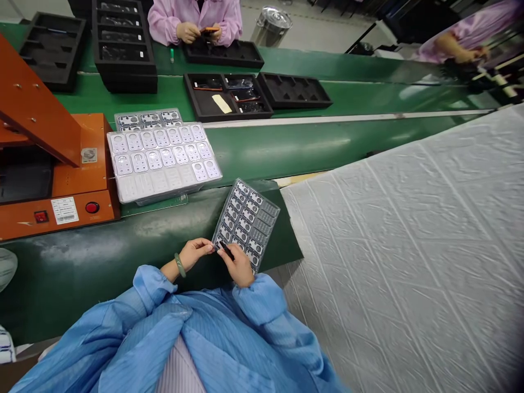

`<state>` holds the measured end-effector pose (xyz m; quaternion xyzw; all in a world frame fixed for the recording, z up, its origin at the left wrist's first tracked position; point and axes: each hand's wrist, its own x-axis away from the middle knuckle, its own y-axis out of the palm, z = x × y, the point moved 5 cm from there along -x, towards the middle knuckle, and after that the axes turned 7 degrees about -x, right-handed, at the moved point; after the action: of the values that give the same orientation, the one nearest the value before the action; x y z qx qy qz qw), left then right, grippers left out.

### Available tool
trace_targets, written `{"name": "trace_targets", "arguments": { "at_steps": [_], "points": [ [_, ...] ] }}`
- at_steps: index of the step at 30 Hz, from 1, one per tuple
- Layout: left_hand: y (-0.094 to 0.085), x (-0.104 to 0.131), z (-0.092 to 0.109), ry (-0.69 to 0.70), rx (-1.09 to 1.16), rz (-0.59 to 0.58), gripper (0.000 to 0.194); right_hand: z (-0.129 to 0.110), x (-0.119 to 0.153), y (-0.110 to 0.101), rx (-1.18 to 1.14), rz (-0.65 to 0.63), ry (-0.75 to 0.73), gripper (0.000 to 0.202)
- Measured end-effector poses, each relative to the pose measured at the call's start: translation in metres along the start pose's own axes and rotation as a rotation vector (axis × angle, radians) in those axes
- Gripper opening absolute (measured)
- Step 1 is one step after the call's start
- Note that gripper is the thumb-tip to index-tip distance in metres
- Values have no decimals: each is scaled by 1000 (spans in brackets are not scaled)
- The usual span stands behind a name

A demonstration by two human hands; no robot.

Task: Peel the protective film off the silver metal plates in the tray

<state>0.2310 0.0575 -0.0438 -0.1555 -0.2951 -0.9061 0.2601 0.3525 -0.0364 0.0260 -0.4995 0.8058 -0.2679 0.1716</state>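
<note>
A clear plastic tray [246,221] lies at an angle on the green bench in front of me. Rows of dark and white flat parts fill its left columns, while the pockets along its right side show no such parts. My right hand [238,267] is closed around a slim black tool [226,249] that looks like tweezers, its tip over the tray's lower left. Beside that tip, at the tray's near left corner, the fingers of my left hand [196,253] are pinched together. Whatever lies between them is too small to make out.
Stacked clear trays [164,155] of white parts stand left, beside an orange machine [88,180] with a red button. Black foam trays [227,97] sit across the bench. Opposite, a person in a pink sleeve [164,22] handles an orange object. Grey sheeting [401,245] covers the right.
</note>
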Motion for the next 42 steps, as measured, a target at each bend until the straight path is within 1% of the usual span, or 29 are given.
{"name": "trace_targets", "arguments": {
  "at_steps": [9,16,23,26,29,32,35,39,42],
  "points": [
    [3,0,-5,-119,179,-71,28,-1,1,2,-20,-16,-1,24],
    [7,3,-11,-167,277,-68,27,-1,2,1,-4,-37,23,24],
    [9,5,-8,-187,340,-58,23,-1,0,1,17,-49,23,25],
    [5,7,-7,-185,364,-18,21,0,-1,-3,24,-34,29,24],
    [-2,11,-7,-171,396,65,20,-2,-3,-8,32,-11,37,24],
    [-10,14,-8,-164,429,149,20,-6,-3,-11,41,15,41,26],
    [-16,15,-9,-162,456,205,19,-14,-3,-16,52,57,51,28],
    [-21,12,-7,-154,470,262,20,-23,-2,-31,78,122,69,31],
    [-25,11,-6,-157,458,297,25,-27,-1,-46,103,149,78,31]
  ]
}}
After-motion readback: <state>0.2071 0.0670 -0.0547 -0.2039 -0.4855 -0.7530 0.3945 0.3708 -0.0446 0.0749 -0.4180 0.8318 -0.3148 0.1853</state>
